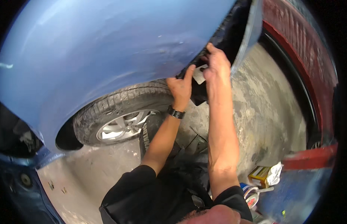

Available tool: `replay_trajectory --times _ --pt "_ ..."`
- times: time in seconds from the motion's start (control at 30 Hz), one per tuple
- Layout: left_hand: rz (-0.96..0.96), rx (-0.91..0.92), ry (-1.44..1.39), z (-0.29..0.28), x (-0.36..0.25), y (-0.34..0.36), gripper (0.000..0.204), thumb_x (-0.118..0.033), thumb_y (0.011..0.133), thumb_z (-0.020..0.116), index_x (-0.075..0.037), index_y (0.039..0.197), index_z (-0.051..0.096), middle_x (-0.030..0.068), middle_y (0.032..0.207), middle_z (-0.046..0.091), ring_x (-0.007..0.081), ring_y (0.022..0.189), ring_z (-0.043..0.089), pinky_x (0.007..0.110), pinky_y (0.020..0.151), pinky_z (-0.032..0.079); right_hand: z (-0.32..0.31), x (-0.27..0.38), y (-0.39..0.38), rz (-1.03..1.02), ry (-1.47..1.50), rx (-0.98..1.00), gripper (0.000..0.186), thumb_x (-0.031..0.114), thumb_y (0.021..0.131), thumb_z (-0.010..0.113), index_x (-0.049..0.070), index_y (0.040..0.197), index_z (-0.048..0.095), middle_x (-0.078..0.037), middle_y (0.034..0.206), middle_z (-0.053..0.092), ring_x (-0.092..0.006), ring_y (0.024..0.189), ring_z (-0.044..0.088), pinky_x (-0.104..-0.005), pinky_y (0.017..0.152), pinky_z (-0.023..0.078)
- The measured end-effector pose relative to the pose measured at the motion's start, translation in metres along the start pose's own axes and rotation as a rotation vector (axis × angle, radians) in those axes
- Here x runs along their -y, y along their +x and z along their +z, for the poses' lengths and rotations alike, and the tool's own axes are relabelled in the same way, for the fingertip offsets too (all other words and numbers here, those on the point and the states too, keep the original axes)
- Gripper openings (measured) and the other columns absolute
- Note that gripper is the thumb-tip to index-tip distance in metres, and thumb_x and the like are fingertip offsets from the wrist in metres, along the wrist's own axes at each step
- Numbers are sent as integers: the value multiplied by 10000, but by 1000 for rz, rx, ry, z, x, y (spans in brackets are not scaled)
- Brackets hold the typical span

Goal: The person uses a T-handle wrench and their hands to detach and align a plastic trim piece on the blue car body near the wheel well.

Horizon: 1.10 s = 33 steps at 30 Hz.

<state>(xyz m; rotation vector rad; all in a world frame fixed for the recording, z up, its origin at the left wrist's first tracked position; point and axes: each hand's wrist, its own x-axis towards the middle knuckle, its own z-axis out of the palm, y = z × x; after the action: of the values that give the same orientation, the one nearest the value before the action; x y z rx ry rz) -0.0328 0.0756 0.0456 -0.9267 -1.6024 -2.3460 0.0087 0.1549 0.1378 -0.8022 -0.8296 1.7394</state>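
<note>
A large blue car fender with small scuffs fills the upper left. My left hand, with a dark watch at the wrist, is closed around the fender's lower corner, just right of the tyre. Its thumb points up and its fingers pass behind the edge. Higher and to the right, my right hand is closed at the fender's dark rear edge, fingers curled and partly hidden. Between both hands a pale bracket-like piece shows. Behind my right hand opens a dark gap, bordered by a blue panel edge.
The tyre with its silver alloy rim sits below the fender. A red car panel curves along the right. At lower right are a yellow box with crumpled foil, a round can and a blue surface. Stained concrete floor lies below.
</note>
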Motion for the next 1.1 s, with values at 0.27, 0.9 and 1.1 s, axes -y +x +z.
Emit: replay_trajectory --times 0.27,0.9,1.1 --pt "-223 -180 -219 21 14 -38 502 -141 884 793 45 1272 535 110 1172 634 160 1027 580 306 887 475 6 -24 9 -77 129 -101 158 153 900 724 66 877 594 -58 826 645 -165 765 563 -337 737 465" --pt "74 491 248 -4 -13 -58 472 -285 1084 418 -12 1467 379 151 1491 433 237 1309 505 342 1058 419 14 -16 1 -182 -155 -283 517 362 1070 365 -74 1271 556 -250 1291 603 -348 1197 570 -419 1037 419" --pt "-974 655 -664 8 -37 -20 551 -348 1068 425 -19 1503 351 216 1478 449 298 1343 468 375 1106 368 5 8 -15 -158 -216 -225 655 446 1063 297 -87 1402 470 -302 1462 469 -440 1355 452 -439 1144 343"
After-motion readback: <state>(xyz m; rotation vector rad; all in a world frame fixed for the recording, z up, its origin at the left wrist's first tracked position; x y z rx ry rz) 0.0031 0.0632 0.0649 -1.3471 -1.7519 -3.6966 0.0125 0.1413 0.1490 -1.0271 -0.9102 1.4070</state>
